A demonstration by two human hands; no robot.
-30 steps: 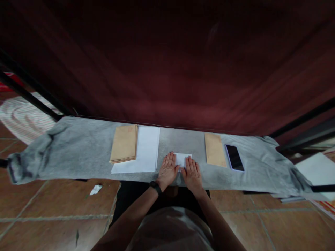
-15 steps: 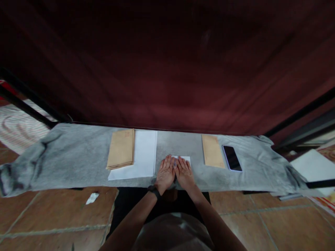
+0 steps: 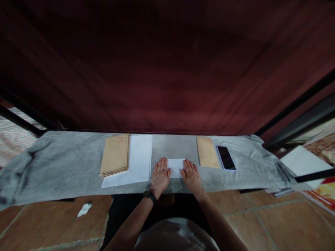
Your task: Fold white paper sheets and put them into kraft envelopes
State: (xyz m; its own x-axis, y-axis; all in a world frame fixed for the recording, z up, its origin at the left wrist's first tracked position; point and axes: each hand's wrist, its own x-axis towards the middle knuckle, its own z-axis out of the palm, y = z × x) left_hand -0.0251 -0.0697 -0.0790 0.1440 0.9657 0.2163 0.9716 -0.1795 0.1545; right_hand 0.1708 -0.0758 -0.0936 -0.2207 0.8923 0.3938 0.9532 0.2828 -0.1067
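Note:
A small white sheet of paper (image 3: 176,168), seemingly folded, lies flat on the grey cloth in front of me. My left hand (image 3: 160,176) rests flat on its left end, fingers stretched out and pointing away from me. On the right end lies my right hand (image 3: 191,175), also flat, with its fingers slightly apart. The middle of the paper shows between the two hands. Left of my left hand is a stack of larger white sheets (image 3: 140,160), partly covered by a pile of brown envelopes (image 3: 114,154). A single brown envelope (image 3: 208,152) lies right of my right hand.
A phone (image 3: 226,158) with a dark screen lies right of the single envelope. Grey cloth (image 3: 70,164) covers the narrow table. A dark red panel (image 3: 167,87) rises behind it. A crumpled white scrap (image 3: 84,209) is on the tiled floor (image 3: 52,226).
My hands have slid apart, from side by side in the middle of the small paper to its two ends. More of the paper shows now. The view has shifted slightly.

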